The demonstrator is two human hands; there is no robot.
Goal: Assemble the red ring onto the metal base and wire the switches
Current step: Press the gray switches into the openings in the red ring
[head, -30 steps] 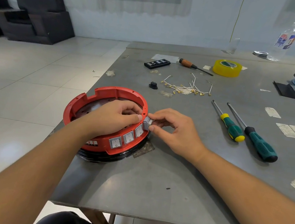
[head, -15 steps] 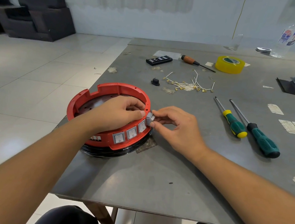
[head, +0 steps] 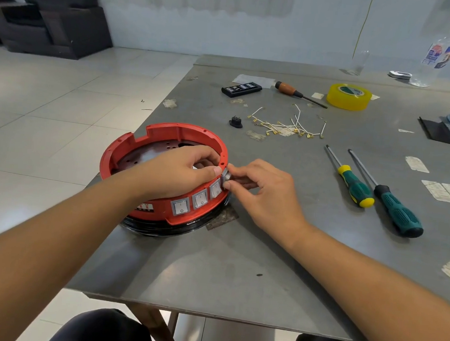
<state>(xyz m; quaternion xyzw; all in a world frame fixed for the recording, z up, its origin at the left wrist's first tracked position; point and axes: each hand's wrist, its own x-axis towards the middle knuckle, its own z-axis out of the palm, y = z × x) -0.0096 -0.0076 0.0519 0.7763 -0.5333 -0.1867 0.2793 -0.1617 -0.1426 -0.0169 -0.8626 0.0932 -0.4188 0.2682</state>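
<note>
The red ring [head: 167, 132] sits on the dark metal base [head: 160, 228] at the table's left edge. Three grey rocker switches [head: 199, 200] are set in its front wall. My left hand [head: 175, 171] grips the ring's right rim, fingers curled inside and thumb outside. My right hand [head: 265, 192] pinches another grey switch [head: 225, 175] against the ring's right outer wall. A bundle of white wires with gold terminals [head: 289, 127] lies farther back on the table.
Two green-handled screwdrivers [head: 373, 192] lie to the right. A wooden-handled screwdriver [head: 297, 93], a yellow tape roll [head: 348, 96], a black remote [head: 241, 89] and a small black part [head: 235, 122] lie at the back. A bottle [head: 434, 57] stands far right.
Both hands stay at the ring's right side; the grey switch sits slightly closer against the ring wall. The camera view shifted a little.
</note>
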